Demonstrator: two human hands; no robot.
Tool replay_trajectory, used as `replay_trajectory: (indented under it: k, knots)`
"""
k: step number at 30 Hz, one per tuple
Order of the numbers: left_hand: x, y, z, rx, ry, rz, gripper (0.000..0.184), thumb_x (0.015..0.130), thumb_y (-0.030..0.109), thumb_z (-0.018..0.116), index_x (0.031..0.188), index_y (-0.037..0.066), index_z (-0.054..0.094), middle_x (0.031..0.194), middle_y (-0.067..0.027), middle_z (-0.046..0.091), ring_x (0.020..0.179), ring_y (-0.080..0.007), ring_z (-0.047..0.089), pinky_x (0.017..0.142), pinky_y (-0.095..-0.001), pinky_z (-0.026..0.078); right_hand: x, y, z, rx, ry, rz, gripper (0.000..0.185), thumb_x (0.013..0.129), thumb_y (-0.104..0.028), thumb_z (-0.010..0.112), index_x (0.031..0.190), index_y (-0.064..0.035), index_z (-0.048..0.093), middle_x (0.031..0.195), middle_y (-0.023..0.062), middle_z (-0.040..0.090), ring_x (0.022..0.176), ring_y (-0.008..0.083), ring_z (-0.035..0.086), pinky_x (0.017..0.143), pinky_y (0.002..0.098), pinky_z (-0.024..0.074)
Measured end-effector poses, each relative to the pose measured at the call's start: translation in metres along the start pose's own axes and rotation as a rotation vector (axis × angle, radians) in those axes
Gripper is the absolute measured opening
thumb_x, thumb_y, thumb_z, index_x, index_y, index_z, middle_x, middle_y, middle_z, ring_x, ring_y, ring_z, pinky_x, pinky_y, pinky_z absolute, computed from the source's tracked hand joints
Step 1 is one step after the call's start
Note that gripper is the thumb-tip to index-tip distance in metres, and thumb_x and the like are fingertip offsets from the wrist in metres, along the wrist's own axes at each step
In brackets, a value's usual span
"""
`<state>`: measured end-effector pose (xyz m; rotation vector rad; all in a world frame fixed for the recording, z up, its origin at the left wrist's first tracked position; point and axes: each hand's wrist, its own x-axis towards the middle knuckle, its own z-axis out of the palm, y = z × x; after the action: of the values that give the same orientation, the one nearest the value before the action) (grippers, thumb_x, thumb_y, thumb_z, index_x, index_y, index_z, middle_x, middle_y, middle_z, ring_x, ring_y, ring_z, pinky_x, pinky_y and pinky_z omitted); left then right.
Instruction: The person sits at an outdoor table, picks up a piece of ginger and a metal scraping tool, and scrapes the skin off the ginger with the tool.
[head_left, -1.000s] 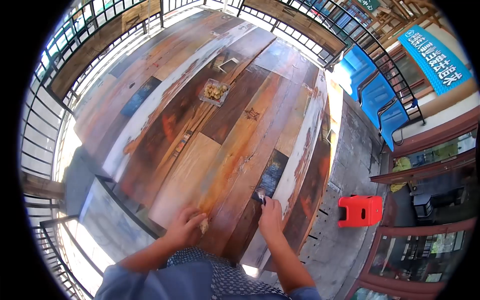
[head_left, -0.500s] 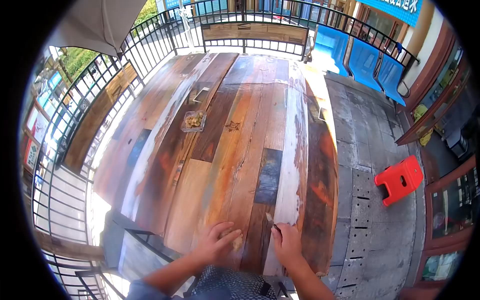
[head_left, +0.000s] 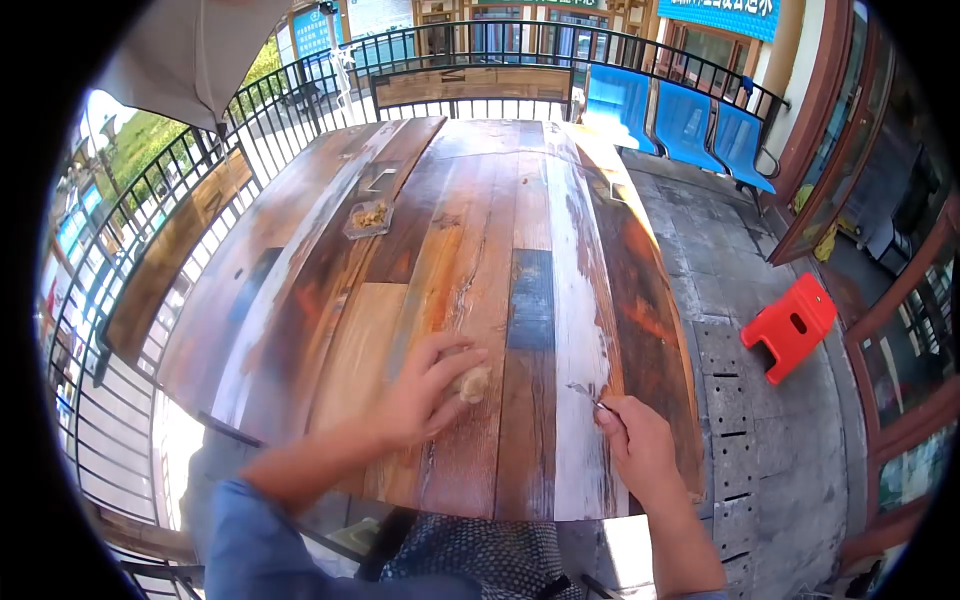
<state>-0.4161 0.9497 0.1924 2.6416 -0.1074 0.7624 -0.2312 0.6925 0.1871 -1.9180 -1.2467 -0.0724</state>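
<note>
Head view, pale lump: cream going to tan, small and roundish, knobbly on the side turned my way; too blurred for me to say what it's made of.
Where the lump sits: over the near half of the table, about midway between its left and right edges; I can't tell whether it touches the top.
Left hand: grasping the lump, fingers curled over it, thumb below, the pale part poking out on the right.
Right hand: closed on the small tool, near the table's right edge, toward the near right corner.
Small tool: thin, dark at the grip, its greyish head pointing left over a whitish plank; the shape of the head is unclear.
Clear container: square, holding yellow-brown pieces, toward the table's far left corner.
Beyond the right edge: a red stool on the paving.
Past the far right corner: blue seats in a row.
</note>
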Motion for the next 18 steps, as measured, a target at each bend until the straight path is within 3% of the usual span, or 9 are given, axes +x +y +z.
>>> replay_trajectory:
  k: [2,3,4,6,7,10,13,16,18]
  knots:
    - [-0.016,0.011,-0.004,-0.414,0.113,-0.281,0.048,0.094,0.013,0.06,0.138,0.006,0.044,0.131,-0.0157,0.048,0.122,-0.0309,0.047,0.105,-0.0412,0.037,-0.014,-0.009,0.004,0.006,0.026,0.01,0.01,0.092,-0.012,0.06,0.097,-0.0029,0.062,0.085,0.0169,0.064,0.078,0.0362,0.062,0.069,0.0407,0.0491]
    - [-0.028,0.016,0.002,-0.832,0.187,-0.573,0.042,0.101,0.025,0.052,0.136,0.004,0.043,0.128,-0.0144,0.052,0.12,-0.0264,0.051,0.105,-0.0401,0.039,-0.024,-0.011,0.009,-0.004,0.063,-0.018,0.012,0.095,-0.014,0.058,0.098,-0.0027,0.061,0.082,0.0134,0.064,0.073,0.0284,0.063,0.066,0.0361,0.0491]
    - [-0.042,0.022,-0.004,-0.836,0.192,-0.556,0.042,0.101,0.025,0.052,0.136,0.004,0.043,0.128,-0.0144,0.052,0.12,-0.0264,0.051,0.105,-0.0401,0.039,-0.036,-0.021,0.016,-0.016,0.073,-0.027,0.012,0.095,-0.014,0.058,0.098,-0.0027,0.061,0.082,0.0134,0.064,0.073,0.0284,0.063,0.066,0.0361,0.0491]
    - [-0.063,0.035,-0.013,-1.581,0.359,-0.732,0.038,0.102,0.028,0.05,0.132,0.004,0.045,0.124,-0.0138,0.056,0.116,-0.0272,0.055,0.103,-0.0404,0.043,-0.057,-0.036,0.027,0.346,0.117,0.27,0.014,0.098,-0.016,0.057,0.101,-0.0025,0.059,0.077,0.0058,0.06,0.07,0.0173,0.059,0.065,0.0311,0.0473]
    - [-0.072,0.039,-0.022,-1.59,0.355,-0.69,0.038,0.102,0.028,0.05,0.132,0.004,0.045,0.124,-0.0138,0.056,0.116,-0.0272,0.055,0.103,-0.0404,0.043,-0.063,-0.041,0.037,0.681,0.114,0.337,0.014,0.099,-0.016,0.056,0.105,-0.0022,0.057,0.076,0.0003,0.055,0.07,0.0099,0.053,0.066,0.0275,0.0453]
    - [-0.092,0.046,-0.032,-1.815,0.278,-0.642,0.035,0.1,0.022,0.053,0.13,0.006,0.045,0.123,-0.0132,0.056,0.115,-0.0282,0.057,0.1,-0.0419,0.046,-0.066,-0.075,0.051,1.334,0.149,0.339,0.014,0.098,-0.013,0.058,0.108,-0.0029,0.057,0.077,0.0019,0.057,0.071,0.0117,0.055,0.07,0.0262,0.0452]
    - [-0.097,0.052,-0.042,-1.634,0.165,-0.577,0.04,0.097,0.012,0.058,0.132,0.006,0.042,0.124,-0.0132,0.056,0.115,-0.0278,0.057,0.099,-0.0415,0.047,-0.057,-0.106,0.059,1.271,0.122,0.36,0.012,0.099,-0.011,0.055,0.106,-0.0006,0.057,0.077,0.0032,0.058,0.073,0.0145,0.058,0.07,0.028,0.0481]
    - [-0.097,0.056,-0.052,-1.56,0.136,-0.559,0.043,0.097,0.014,0.059,0.133,0.001,0.039,0.124,-0.0118,0.053,0.117,-0.0246,0.056,0.1,-0.0409,0.048,-0.047,-0.121,0.059,1.174,0.034,0.339,0.012,0.098,-0.011,0.056,0.105,-0.0008,0.058,0.078,0.0028,0.058,0.074,0.0147,0.059,0.073,0.0283,0.0492]
    - [-0.093,0.051,-0.051,-1.515,0.123,-0.559,0.046,0.097,0.016,0.059,0.136,0.005,0.036,0.125,-0.0121,0.054,0.117,-0.0248,0.056,0.099,-0.0408,0.047,-0.037,-0.124,0.057,1.131,0.026,0.323,0.013,0.099,-0.012,0.056,0.104,-0.001,0.058,0.077,0.0027,0.058,0.074,0.015,0.059,0.073,0.0286,0.0494]
